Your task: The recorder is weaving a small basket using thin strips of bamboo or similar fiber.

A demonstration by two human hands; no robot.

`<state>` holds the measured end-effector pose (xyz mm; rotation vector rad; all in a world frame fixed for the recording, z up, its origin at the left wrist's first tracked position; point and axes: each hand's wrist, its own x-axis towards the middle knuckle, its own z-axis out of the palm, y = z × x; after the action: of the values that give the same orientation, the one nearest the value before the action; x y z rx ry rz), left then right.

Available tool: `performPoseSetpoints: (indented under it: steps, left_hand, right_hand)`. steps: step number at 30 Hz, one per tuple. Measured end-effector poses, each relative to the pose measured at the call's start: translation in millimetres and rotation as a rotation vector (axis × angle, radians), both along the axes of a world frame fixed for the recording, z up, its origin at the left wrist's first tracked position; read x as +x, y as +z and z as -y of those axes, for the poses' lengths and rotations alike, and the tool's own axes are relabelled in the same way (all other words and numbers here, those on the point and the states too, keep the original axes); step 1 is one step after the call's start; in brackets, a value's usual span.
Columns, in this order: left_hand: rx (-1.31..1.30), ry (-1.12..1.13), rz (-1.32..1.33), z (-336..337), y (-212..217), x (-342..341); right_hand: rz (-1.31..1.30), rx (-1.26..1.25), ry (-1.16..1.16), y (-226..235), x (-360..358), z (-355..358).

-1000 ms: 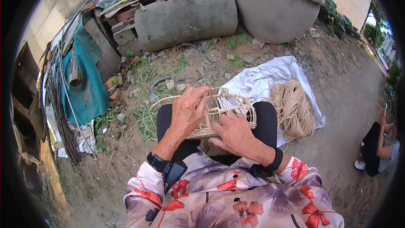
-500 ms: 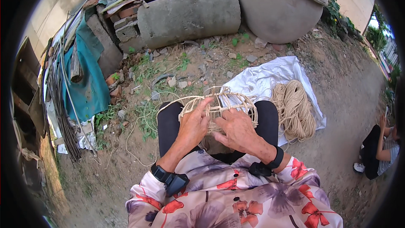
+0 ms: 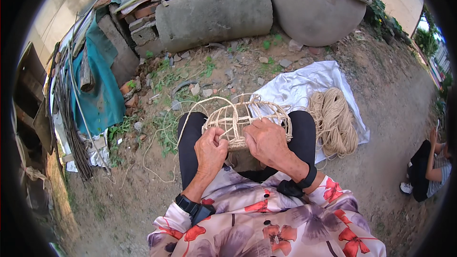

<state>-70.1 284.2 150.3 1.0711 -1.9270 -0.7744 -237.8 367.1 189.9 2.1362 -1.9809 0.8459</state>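
An open-work basket point(image 3: 236, 120) of pale twisted cord rests across my lap between my dark-trousered knees. My left hand point(image 3: 211, 153) is closed at its near left edge, thumb and forefinger pinched together; what lies between them is too small to make out. On the near right side, my right hand point(image 3: 267, 143) has its fingers curled over the basket's edge and grips it. A loose strand of cord point(image 3: 189, 114) arches from the basket's top out over my left knee. More thin cord trails on the ground at the left.
Coiled cord hanks point(image 3: 334, 123) lie on a white plastic sheet point(image 3: 309, 82) at the right. Beyond are a concrete cylinder point(image 3: 214, 18) and a large round slab point(image 3: 316, 12). A teal cloth point(image 3: 102, 85) hangs over piled sticks at the left. Another person point(image 3: 428, 166) sits far right.
My left hand has drawn back from the basket's top to its near edge, its stretched forefinger now curled in. The right hand's fingers have closed on the basket's near side.
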Motion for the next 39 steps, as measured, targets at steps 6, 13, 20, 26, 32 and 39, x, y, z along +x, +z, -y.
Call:
performPoseSetpoints:
  steps: [6,13,20,26,32,39]
  left_hand:
    - [0.398,-0.143,-0.154,11.0,4.4,-8.7]
    - [0.166,-0.315,0.083,6.2,-0.5,-56.0]
    - [0.070,-0.256,-0.082,-7.9,-6.6,-68.3]
    - [0.136,-0.304,-0.047,-7.4,0.5,-67.4]
    - [0.275,-0.344,-0.212,-3.5,-6.8,-60.0]
    - [0.931,-0.635,-0.712,11.4,2.7,-22.5]
  right_hand:
    - [0.139,-0.055,-0.034,-4.3,-13.2,3.6]
    - [0.506,0.064,-0.066,-43.6,-64.3,-14.0]
    - [0.325,-0.242,-0.276,-24.6,-58.8,4.9]
    - [-0.135,0.099,-0.196,-31.0,-70.9,83.0]
    - [0.184,0.119,-0.398,-24.6,-138.9,66.7]
    - [-0.027,0.367,-0.691,-50.3,-221.3,-80.9]
